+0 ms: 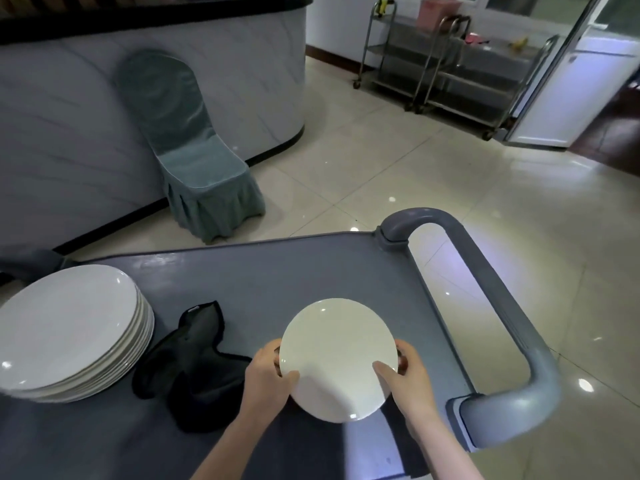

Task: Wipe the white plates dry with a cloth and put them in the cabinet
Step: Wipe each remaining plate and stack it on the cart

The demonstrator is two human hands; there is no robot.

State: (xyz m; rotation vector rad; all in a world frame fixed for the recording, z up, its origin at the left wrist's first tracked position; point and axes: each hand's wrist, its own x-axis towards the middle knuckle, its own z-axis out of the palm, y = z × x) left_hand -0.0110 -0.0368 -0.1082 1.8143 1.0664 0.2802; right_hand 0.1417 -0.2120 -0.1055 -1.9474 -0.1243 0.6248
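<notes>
At the lower middle of the frame, the left hand [268,374] and the right hand [408,379] hold 1 white plate [337,355] by its opposite edges. Each thumb lies on the upper face and the fingers curl under the rim. The plate is over the top of the grey cart [277,271]; whether it touches the cart cannot be told.

Neither hand holds the black cloth [197,372], which lies crumpled on the cart just left of the left hand. So the step in hand is probably the carrying of this plate to the cabinet, or the moment just before wiping it. No cabinet can be told with certainty in the view, so the next move calls for turning with the plate kept level and a firm hold by both hands.

The cart top carries, at the lower left of the frame, a stack of white plates [65,327], several high, beside the cloth.

Further, at the upper right, 2 steel trolleys [446,74] stand on the tiled floor. A pink object [431,12] rests on a top shelf; the rest is too small to tell.
</notes>
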